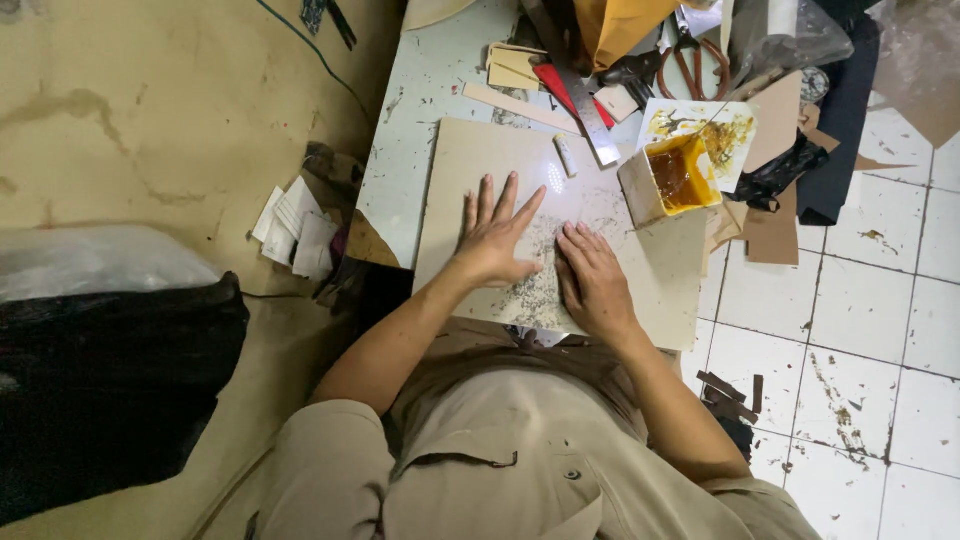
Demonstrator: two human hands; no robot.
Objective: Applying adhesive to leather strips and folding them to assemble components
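Note:
A beige square slab (470,170) lies on a small pale work table (420,90), covered in the middle with small grey crumbs (540,285). My left hand (493,238) rests flat on the slab with fingers spread, palm down over the crumbs. Just to its right, my right hand (592,280) also lies flat on the slab, fingers together and pointing away from me. Neither hand holds anything.
An open tin of amber glue (672,178) stands at the slab's right edge beside a smeared white tile (720,130). A metal ruler (585,110), card offcuts, scissors (690,62) and a bag crowd the table's far end. White tiled floor lies right, black plastic left.

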